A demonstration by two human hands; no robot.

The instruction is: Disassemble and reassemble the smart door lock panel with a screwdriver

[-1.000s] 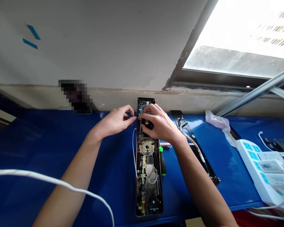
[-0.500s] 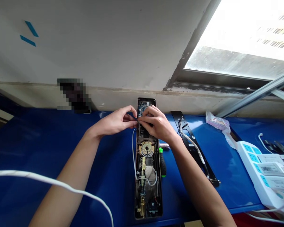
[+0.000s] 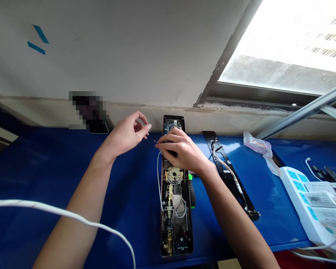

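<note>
The **left hand** (image 3: pixel 126 136) is lifted clear of the work, above the blue table top (image 3: pixel 44 168). It is relaxed, with the fingers loosely curled, and it grips nothing that shows. The **right hand** (image 3: pixel 183 151) lies across the upper part of an opened smart door lock (image 3: pixel 176 224), its fingers pressing down on the black section just below the circuit board (image 3: pixel 170 125). A thin wire (image 3: pixel 156 142) pokes out past the index fingertip, and it looks pinched there, though at this size I cannot be sure.

The lock lies lengthwise on the table, with its far end near the wall and its brass latch mechanism (image 3: pixel 168 239) and round cam (image 3: pixel 173 175) exposed. A white cable (image 3: pixel 158 175) loops along its left side. Just beside its right edge lies a screwdriver with a green and black handle (image 3: pixel 192 196).

Further right, a black metal back plate (image 3: pixel 226 168) carries another white cable. Beyond that are a pale plastic bag (image 3: pixel 257 145) and a white power strip with teal sockets (image 3: pixel 305 201). The plug-in adapters (image 3: pixel 320 200) on the strip have printed labels, but the text is too small to read, and no brand can be made out. A loose white cable (image 3: pixel 44 205) crosses the foreground, and a pixelated dark object (image 3: pixel 89 112) sits by the wall.
</note>
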